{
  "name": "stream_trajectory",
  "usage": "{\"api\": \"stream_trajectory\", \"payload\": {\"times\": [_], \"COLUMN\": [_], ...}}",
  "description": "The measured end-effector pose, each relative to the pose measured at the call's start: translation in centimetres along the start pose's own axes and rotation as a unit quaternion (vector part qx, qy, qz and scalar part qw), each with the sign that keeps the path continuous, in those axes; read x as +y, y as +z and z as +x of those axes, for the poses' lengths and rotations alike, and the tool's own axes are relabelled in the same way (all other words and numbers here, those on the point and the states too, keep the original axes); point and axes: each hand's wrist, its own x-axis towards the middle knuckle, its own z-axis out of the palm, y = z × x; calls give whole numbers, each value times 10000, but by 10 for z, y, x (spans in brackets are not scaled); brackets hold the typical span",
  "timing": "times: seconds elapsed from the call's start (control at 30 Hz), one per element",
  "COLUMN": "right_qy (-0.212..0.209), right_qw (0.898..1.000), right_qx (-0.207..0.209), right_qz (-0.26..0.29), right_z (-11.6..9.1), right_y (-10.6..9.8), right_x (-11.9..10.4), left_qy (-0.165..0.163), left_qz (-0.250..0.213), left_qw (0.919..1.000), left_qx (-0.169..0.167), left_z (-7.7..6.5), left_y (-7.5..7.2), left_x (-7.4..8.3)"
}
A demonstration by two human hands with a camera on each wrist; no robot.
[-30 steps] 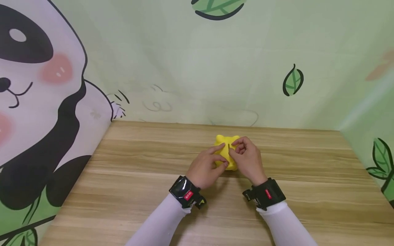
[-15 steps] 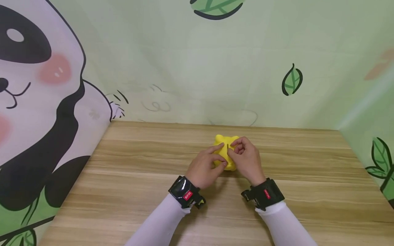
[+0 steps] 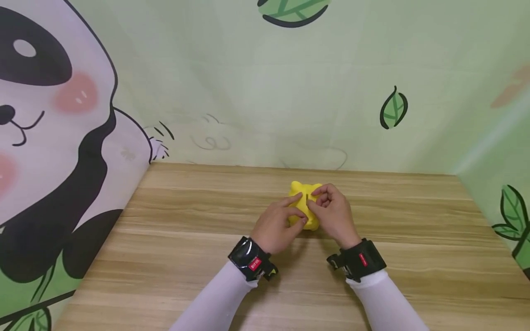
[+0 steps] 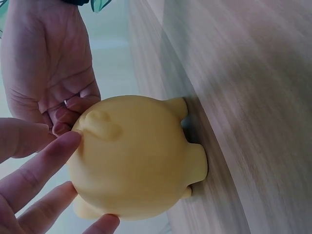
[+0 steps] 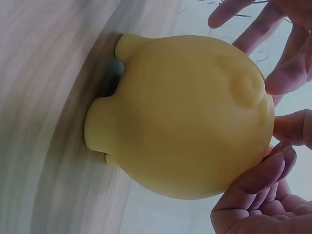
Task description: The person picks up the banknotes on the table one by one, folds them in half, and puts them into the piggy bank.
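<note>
A yellow piggy bank (image 3: 299,209) stands upright on the wooden tabletop; a narrow dark slot (image 3: 307,197) marks its top in the head view. The left hand (image 3: 274,225) reaches over from the left, its spread, nearly straight fingers (image 4: 44,168) touching the body near the curled tail (image 4: 102,125). From the right comes the right hand (image 3: 334,216), thumb and curled fingers (image 5: 256,178) at the top beside the slot. Whether something small lies between those fingertips is hidden. In the right wrist view the pig's rounded body and stubby legs (image 5: 102,124) show.
The wooden tabletop (image 3: 198,207) runs back to a pale green printed cloth (image 3: 256,92). A large panda picture (image 3: 91,151) covers the cloth at the left. Each wrist wears a black strap with a camera mount (image 3: 362,259) over a white sleeve.
Both hands stay at the piggy bank with almost no visible movement. The head view shifts very slightly.
</note>
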Motion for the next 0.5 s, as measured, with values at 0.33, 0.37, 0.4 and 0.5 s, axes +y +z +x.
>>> {"api": "stream_trajectory", "payload": {"times": [0.33, 0.37, 0.4, 0.5], "right_qy": [-77, -91, -98, -153], "right_qw": [9998, 9997, 9997, 9992], "right_qx": [-183, -182, -165, -53], "right_qz": [-43, -93, -140, -361], "right_z": [-1, -2, -2, -6], "right_y": [-4, -6, -8, -17], "right_x": [-2, -2, -3, -5], "left_qy": [-439, -477, -475, -384], "left_qz": [-566, -536, -497, -182], "left_qw": [9971, 9969, 9966, 9962], "left_qx": [237, 335, 448, 762], "left_z": [-1, -1, -1, 0], "left_y": [-10, -11, -13, -18], "left_x": [-6, -6, -6, -6]}}
